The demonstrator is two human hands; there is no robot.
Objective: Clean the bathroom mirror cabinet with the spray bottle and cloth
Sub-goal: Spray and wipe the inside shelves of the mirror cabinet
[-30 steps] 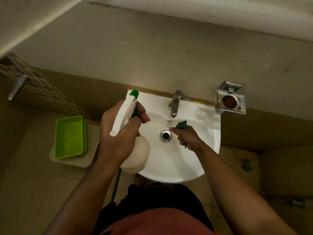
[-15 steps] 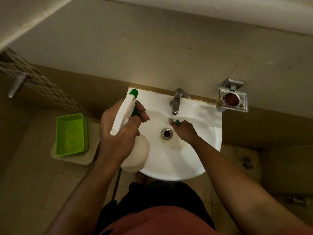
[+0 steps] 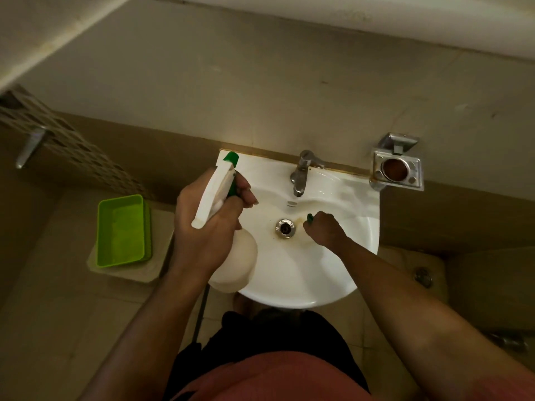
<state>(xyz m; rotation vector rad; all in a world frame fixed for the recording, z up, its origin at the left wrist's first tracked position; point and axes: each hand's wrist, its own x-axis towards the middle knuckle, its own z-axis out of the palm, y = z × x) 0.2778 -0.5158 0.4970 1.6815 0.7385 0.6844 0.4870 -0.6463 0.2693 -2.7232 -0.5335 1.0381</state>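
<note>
My left hand [image 3: 202, 224] grips a white spray bottle [image 3: 234, 261] with a white and green trigger head [image 3: 215, 189], held over the left rim of the white sink [image 3: 341, 273]. My right hand [image 3: 325, 230] is down in the basin just right of the drain [image 3: 285, 228], fingers curled round a green cloth [image 3: 309, 217] of which only a small tip shows. The cloth is pressed against a brownish stain on the porcelain. The underside of the mirror cabinet [image 3: 347, 13] runs along the top of the view.
A chrome tap [image 3: 301, 176] stands at the back of the sink. A metal wall holder [image 3: 396, 169] hangs right of it. A green plastic tray [image 3: 123, 230] sits on a low ledge at the left. A patterned shelf [image 3: 58, 131] juts out at far left.
My right hand has slid with the cloth from the back of the basin near the tap to the right of the drain. The left hand and bottle have barely moved.
</note>
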